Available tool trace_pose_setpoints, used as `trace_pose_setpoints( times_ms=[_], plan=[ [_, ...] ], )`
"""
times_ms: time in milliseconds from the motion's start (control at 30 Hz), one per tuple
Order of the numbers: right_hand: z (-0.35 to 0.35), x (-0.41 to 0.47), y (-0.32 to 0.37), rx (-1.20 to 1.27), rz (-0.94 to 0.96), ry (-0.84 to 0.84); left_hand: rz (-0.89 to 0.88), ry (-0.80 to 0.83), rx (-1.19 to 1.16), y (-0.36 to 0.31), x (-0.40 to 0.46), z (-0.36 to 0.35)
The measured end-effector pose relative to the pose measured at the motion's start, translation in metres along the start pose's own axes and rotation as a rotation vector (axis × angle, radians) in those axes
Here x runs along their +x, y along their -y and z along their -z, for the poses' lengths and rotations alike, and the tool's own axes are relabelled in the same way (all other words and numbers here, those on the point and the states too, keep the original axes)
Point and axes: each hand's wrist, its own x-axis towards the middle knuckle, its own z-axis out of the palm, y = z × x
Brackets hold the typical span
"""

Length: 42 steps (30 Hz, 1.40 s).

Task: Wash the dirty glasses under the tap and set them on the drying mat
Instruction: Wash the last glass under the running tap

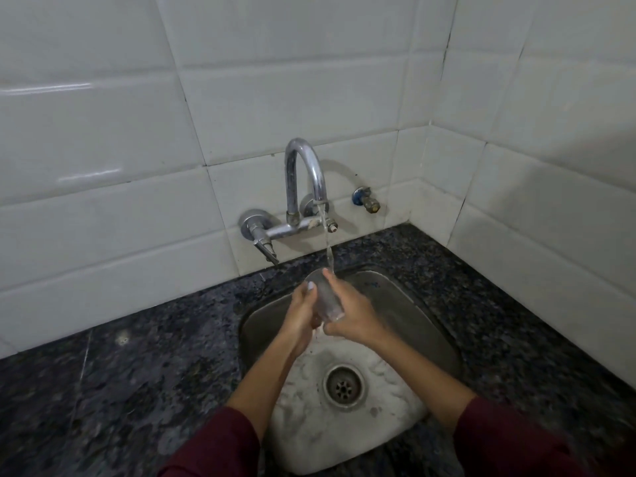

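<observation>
A clear drinking glass (323, 294) is held tilted over the steel sink (423, 325), its mouth up toward the wall. My left hand (303, 315) grips its left side and my right hand (354, 313) wraps its right side and base. Water runs from the chrome tap (306, 177) in a thin stream (327, 242) that lands at the glass's rim by my right fingertips. No drying mat or other glasses are in view.
The sink is set into a dark speckled granite counter (120, 390), with a round drain (343, 387) and soapy residue on its floor. White tiled walls meet in a corner at the right. A small valve (366, 199) sticks out of the wall.
</observation>
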Motion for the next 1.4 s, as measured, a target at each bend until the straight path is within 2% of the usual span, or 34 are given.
trace_pose_setpoints(
  times_ms=[67,100,167,233,333,367,433,500,633,700,767,900,1033,1233,1400],
  plan=[
    [0.006,-0.002,0.002,-0.422,0.117,-0.024,-0.114,0.004,0.185,-0.009,-0.002,0.001],
    [0.008,-0.003,0.003,-0.528,0.15,-0.03,-0.155,0.004,0.227,-0.013,-0.002,0.002],
    [0.011,-0.005,0.005,-0.525,0.155,-0.009,-0.169,0.0,0.238,-0.019,-0.005,0.003],
    [0.017,-0.004,0.003,-0.257,0.086,0.075,-0.155,0.041,0.189,-0.023,-0.009,0.006],
    [0.029,-0.005,-0.001,0.468,-0.1,0.273,-0.148,0.158,0.118,-0.021,-0.014,0.012],
    [0.03,-0.006,-0.003,0.587,-0.13,0.327,-0.147,0.188,0.103,-0.021,-0.016,0.013],
    [0.031,-0.008,-0.004,0.649,-0.16,0.369,-0.126,0.236,0.071,-0.021,-0.018,0.014],
    [0.03,-0.009,0.002,0.484,-0.188,0.268,-0.105,0.255,0.093,-0.024,-0.017,0.015],
    [0.029,-0.009,0.009,-0.454,-0.028,0.068,-0.096,0.219,0.231,-0.032,-0.017,0.008],
    [0.025,-0.009,0.008,-0.504,0.014,0.046,-0.128,0.158,0.265,-0.033,-0.018,0.004],
    [0.026,-0.006,0.005,-0.338,-0.013,0.076,-0.15,0.131,0.222,-0.032,-0.018,0.003],
    [0.025,-0.001,-0.009,0.502,-0.129,0.22,-0.207,0.16,0.204,-0.035,-0.018,0.007],
    [0.005,-0.002,-0.026,0.899,-0.225,0.303,-0.252,0.197,0.279,-0.044,-0.022,0.0],
    [-0.026,0.003,-0.029,0.971,-0.171,0.175,-0.302,0.234,0.539,-0.049,-0.025,-0.005],
    [-0.025,0.014,-0.017,0.81,-0.11,0.043,-0.405,0.203,0.648,-0.044,-0.02,0.011]
  ],
)
